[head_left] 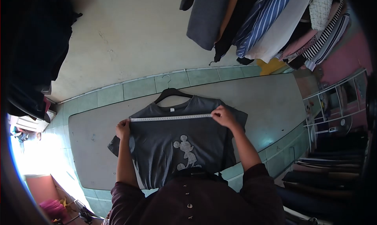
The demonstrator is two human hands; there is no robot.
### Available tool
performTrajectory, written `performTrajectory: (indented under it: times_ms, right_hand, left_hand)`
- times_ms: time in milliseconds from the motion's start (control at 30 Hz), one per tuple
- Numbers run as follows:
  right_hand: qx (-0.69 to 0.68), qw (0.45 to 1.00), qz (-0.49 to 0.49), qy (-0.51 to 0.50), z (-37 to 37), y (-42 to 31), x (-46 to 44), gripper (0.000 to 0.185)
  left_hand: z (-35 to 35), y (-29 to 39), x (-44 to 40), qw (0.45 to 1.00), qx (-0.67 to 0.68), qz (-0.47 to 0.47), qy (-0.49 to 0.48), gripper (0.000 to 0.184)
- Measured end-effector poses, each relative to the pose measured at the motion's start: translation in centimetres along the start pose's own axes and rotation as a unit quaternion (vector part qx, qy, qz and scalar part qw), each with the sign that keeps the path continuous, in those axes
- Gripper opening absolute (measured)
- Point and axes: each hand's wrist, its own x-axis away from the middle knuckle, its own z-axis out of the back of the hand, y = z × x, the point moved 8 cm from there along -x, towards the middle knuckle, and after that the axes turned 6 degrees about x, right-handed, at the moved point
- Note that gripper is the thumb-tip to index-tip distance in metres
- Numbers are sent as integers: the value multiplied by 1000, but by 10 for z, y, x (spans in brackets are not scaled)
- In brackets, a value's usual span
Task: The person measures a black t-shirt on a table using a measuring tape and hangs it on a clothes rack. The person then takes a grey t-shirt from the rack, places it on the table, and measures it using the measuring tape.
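A dark grey T-shirt (157,138) with a checked mouse-figure print lies flat on a grey board, a black hanger (171,93) in its neck. Across its chest stretches a white measuring tape (171,118), pulled straight. My left hand (123,128) pinches one end of the tape by the shirt's left side. At the other side, below the shoulder, my right hand (222,116) pinches the tape with the fingers closed. The lower hem of the shirt is partly hidden by my body.
The grey board (271,107) rests on green floor tiles (110,94). Hanging clothes (267,20) fill the upper right, and dark garments (35,48) hang at the upper left. To the right stands a white wire rack (333,103) above rows of folded or hung clothes (322,174).
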Motion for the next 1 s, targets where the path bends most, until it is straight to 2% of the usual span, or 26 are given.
performTrajectory:
  times_ms: [67, 200, 367, 700, 767, 800, 867, 900, 967, 1000]
  right_hand:
    - [26, 998, -61, 17, 25, 23, -16, 16]
    - [90, 993, -70, 42, 45, 46, -39, 16]
    - [108, 989, -101, 4, 38, 59, -50, 16]
    - [87, 994, -65, 3, 31, 60, -50, 17]
    - [40, 998, -32, -44, 26, 50, -45, 27]
    - [40, 998, -30, -43, 23, 46, -41, 27]
    - [-8, 1000, 13, 20, 27, 27, -31, 48]
    - [-8, 1000, 13, 21, 27, 21, -26, 48]
    - [-34, 998, -26, 44, 34, 18, -13, 62]
    - [-33, 998, -30, 46, 35, 22, -5, 62]
  left_hand:
    - [-3, -5, -3, 1000, 23, 15, -5, 33]
    - [-6, -8, -2, 999, 34, 34, 1, 36]
    - [-3, -11, -1, 997, 50, 46, 25, 33]
    - [-3, -15, 4, 992, 102, 69, 16, 36]
    - [-9, -14, 5, 965, 259, 45, -24, 42]
    - [-7, -16, 5, 965, 259, 44, -21, 42]
    - [-8, -13, 7, 948, 309, 38, -57, 48]
    - [-5, -11, 10, 948, 310, 37, -57, 48]
    - [-4, -2, 15, 963, 255, -3, -84, 53]
    - [-7, -8, 13, 963, 254, -5, -89, 53]
